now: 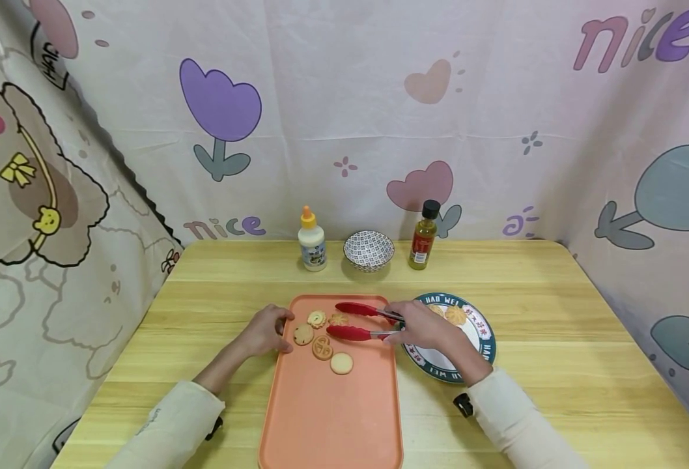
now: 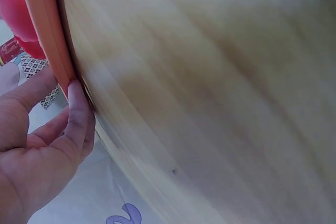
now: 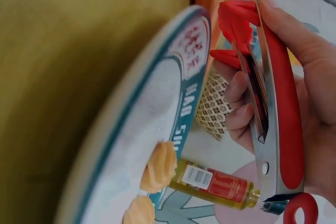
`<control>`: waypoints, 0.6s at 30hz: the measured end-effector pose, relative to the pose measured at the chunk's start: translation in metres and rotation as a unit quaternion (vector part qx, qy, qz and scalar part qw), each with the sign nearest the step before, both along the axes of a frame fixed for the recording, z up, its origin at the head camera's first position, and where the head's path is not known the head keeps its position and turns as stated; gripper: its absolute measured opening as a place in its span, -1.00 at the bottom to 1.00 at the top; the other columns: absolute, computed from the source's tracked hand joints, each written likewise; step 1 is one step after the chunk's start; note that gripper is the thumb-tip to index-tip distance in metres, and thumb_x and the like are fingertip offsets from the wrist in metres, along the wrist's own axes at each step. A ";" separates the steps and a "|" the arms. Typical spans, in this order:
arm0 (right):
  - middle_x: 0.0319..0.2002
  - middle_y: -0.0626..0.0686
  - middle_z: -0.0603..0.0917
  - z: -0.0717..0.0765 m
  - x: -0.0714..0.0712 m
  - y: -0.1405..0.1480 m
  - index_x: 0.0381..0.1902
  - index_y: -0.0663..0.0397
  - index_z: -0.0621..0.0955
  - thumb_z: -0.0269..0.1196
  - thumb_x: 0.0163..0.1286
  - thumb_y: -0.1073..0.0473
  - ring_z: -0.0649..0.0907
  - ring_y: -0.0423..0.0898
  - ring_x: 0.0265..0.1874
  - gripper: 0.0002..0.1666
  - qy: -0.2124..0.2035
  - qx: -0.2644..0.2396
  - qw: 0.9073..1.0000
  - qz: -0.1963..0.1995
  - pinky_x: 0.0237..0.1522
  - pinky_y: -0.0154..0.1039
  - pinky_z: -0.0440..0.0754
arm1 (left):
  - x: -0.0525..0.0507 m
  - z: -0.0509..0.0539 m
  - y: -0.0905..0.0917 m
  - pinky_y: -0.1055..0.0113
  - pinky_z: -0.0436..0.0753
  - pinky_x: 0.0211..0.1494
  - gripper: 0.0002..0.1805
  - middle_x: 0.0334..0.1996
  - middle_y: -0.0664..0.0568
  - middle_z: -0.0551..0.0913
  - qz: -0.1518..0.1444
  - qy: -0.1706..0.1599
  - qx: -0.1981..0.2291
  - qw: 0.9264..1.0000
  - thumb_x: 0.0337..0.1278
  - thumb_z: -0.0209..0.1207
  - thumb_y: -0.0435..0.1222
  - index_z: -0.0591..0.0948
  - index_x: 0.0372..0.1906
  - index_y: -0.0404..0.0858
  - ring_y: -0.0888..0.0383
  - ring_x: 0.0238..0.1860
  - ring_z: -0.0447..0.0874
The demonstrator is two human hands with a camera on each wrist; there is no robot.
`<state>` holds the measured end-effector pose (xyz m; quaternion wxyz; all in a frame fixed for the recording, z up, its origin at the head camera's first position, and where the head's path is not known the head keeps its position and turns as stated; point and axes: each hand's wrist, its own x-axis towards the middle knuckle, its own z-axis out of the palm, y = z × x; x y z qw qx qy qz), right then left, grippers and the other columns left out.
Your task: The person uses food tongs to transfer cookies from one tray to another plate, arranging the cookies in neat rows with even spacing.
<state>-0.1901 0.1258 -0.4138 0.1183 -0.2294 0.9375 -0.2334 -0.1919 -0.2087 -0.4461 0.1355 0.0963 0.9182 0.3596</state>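
Right grip (image 1: 423,326), head view: grasping red-and-steel tongs (image 1: 353,333), tips spread on either side of a golden cookie (image 1: 338,319) on the orange tray (image 1: 333,417). Left wrist view: left grip (image 2: 44,156) pinches the tray's rim (image 2: 52,35). Right wrist view: tongs lie between thumb (image 3: 289,29) and fingers (image 3: 239,85).

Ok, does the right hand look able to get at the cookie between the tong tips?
Likely yes: the right hand holds the red tongs open, tips on either side of the cookie, and nothing else seems to block them.
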 end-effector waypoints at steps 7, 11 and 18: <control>0.01 0.10 0.66 -0.002 0.001 -0.003 0.14 0.19 0.55 0.46 0.05 0.02 0.60 -0.07 -0.14 -0.29 0.007 0.000 1.000 0.005 0.06 -0.07 0.57 | 0.000 0.001 0.000 0.33 0.43 -0.36 -0.32 -0.25 -0.16 0.42 0.001 0.001 -0.004 1.000 -0.37 0.46 -0.52 0.51 0.08 -0.47 0.09 -0.32 0.39; -0.03 0.09 0.67 -0.001 0.001 -0.003 0.13 0.19 0.55 0.45 0.07 0.03 0.57 -0.10 -0.26 -0.32 0.002 -0.006 1.000 0.008 -0.03 -0.13 0.59 | 0.000 0.001 0.000 0.33 0.42 -0.36 -0.32 -0.26 -0.15 0.42 -0.001 0.002 -0.003 1.000 -0.37 0.46 -0.52 0.51 0.07 -0.47 0.09 -0.32 0.38; 0.00 0.10 0.67 0.002 0.002 -0.002 0.14 0.20 0.55 0.43 0.09 0.01 0.61 -0.11 -0.21 -0.32 0.010 0.000 1.000 0.007 0.02 -0.10 0.60 | 0.000 0.000 0.000 0.34 0.41 -0.37 -0.31 -0.27 -0.14 0.41 -0.002 0.003 -0.004 1.000 -0.37 0.46 -0.52 0.51 0.08 -0.47 0.09 -0.33 0.37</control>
